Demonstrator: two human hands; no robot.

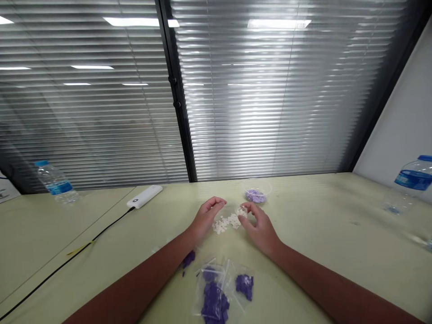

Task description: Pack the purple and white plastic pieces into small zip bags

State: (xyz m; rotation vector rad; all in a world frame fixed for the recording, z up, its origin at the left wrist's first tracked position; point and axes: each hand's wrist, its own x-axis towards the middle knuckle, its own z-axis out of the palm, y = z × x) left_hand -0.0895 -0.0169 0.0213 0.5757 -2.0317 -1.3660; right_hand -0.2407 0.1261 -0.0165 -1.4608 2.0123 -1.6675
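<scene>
Small white pieces [221,225] lie in a loose heap on the pale table, between my two hands. My left hand [206,217] is at the heap's left side, thumb and fingertips close together; anything between them is too small to make out. At the right end of the heap, my right hand [257,223] has its thumb and fingers apart, curved around some white pieces. Just beyond it stands a clear round tub [258,185] with light purple pieces [255,195] inside. Nearer to me are clear plastic bags [199,297] with dark purple pieces [213,300].
A white device [145,196] with a black cable [97,236] lies at the left. One water bottle [58,183] stands at the back left, another [410,182] at the right. Dark purple pieces [189,258] show beside my left forearm. Window blinds rise behind the table [320,216].
</scene>
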